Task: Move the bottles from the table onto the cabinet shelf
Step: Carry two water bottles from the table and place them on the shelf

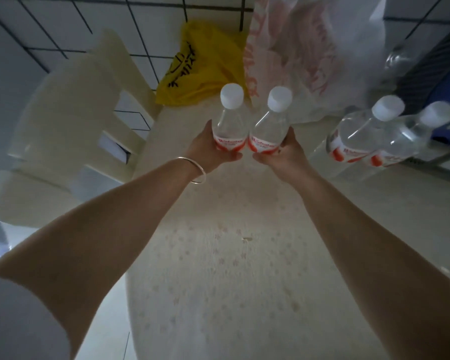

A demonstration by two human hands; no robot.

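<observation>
Two clear water bottles with white caps and red-and-white labels stand side by side at the far middle of the table (218, 255). My left hand (208, 152) is wrapped round the lower part of the left bottle (229, 120). My right hand (283, 152) grips the right bottle (270, 123) the same way. The two bottles touch at their labels. To the right, two more bottles (359, 136) of the same kind stand on the table, untouched. The cabinet shelf is not in view.
A cream chair (70, 120) stands at the table's left edge. A yellow bag (205, 63) and a white-and-pink plastic bag (296, 53) lie at the far end. A dark blue object (447, 100) sits at the far right. The floor is white tile.
</observation>
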